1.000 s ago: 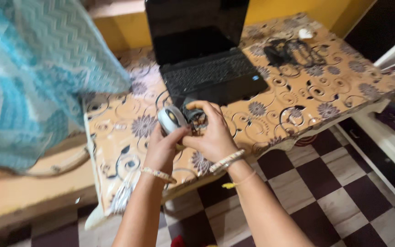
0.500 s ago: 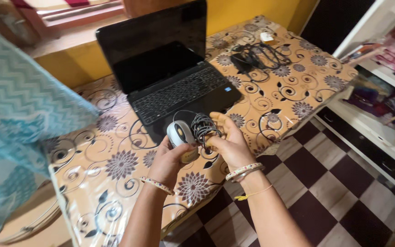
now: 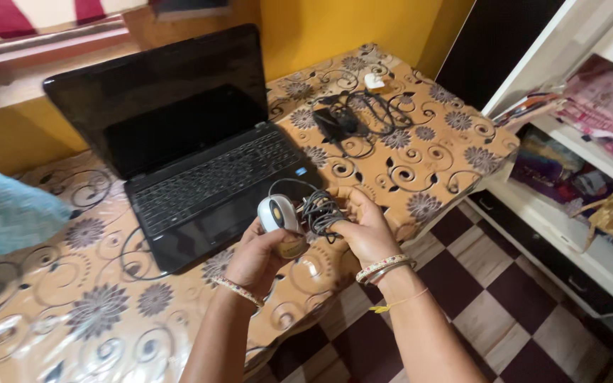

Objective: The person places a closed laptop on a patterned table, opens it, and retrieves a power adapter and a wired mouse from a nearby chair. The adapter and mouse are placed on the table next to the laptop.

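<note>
Since a second ago the left hand (image 3: 260, 248) has kept its fingers wrapped round the grey mouse (image 3: 277, 213) while the right hand (image 3: 363, 227) pinches its bundled cable (image 3: 318, 211), both above the surface (image 3: 427, 156) beside the laptop (image 3: 186, 156).

Left hand (image 3: 260, 252) grips a silver-white computer mouse (image 3: 277, 213) from below, thumb side up. Right hand (image 3: 363, 227) is closed around the mouse's bundled grey cable (image 3: 319, 211), coils bunched just right of the mouse, one loop arcing up over the laptop's front corner. Both hands hover above the table edge (image 3: 363, 273), bangles on each wrist. Open black laptop (image 3: 193, 152), screen dark, sits on the floral-patterned table cover (image 3: 94, 305) just behind the hands. Black charger with tangled cord (image 3: 349, 120) lies further back, small white plug (image 3: 374, 81) near it. Teal cloth (image 3: 1, 213) at left edge. Shelves with folded fabric (image 3: 597, 106) at right. Checkered floor (image 3: 505, 284) below.
</note>
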